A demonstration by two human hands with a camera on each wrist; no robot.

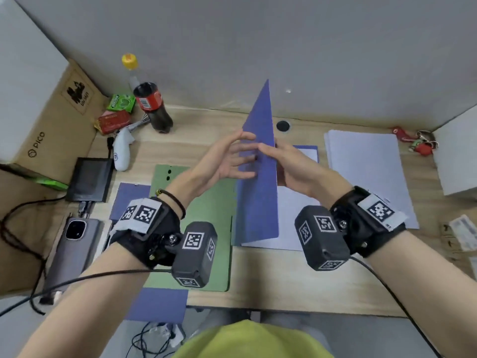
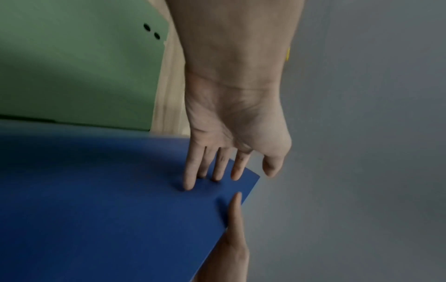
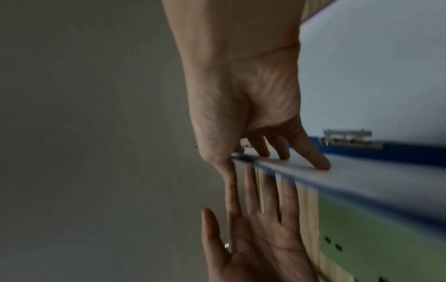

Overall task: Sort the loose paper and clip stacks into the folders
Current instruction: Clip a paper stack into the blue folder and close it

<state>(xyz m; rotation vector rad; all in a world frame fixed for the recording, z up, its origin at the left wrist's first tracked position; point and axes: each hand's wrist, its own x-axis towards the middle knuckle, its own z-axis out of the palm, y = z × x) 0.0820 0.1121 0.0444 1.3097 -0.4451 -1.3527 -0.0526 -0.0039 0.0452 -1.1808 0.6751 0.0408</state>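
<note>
A blue folder [image 1: 258,197] lies open on the desk with its cover raised upright over white paper [image 1: 291,218] inside. My left hand [image 1: 232,161] lays straight fingers [image 2: 190,181] flat against the cover's [image 2: 108,200] left face. From the other side my right hand [image 1: 273,156] pinches the cover's top edge [image 3: 362,183], thumb on the left face and fingers [image 3: 318,162] on the inner face. A metal clip [image 3: 347,137] sits in the folder's back half. A stack of loose white paper [image 1: 366,171] lies to the right. A green folder [image 1: 204,202] lies shut to the left.
Blue sheets [image 1: 129,197] stick out from under the green folder. A cola bottle [image 1: 154,107], snack packs, a white controller [image 1: 122,151], a black pad [image 1: 90,179] and a phone [image 1: 74,244] crowd the left. A cardboard box [image 1: 51,120] stands far left, a white box [image 1: 454,156] far right.
</note>
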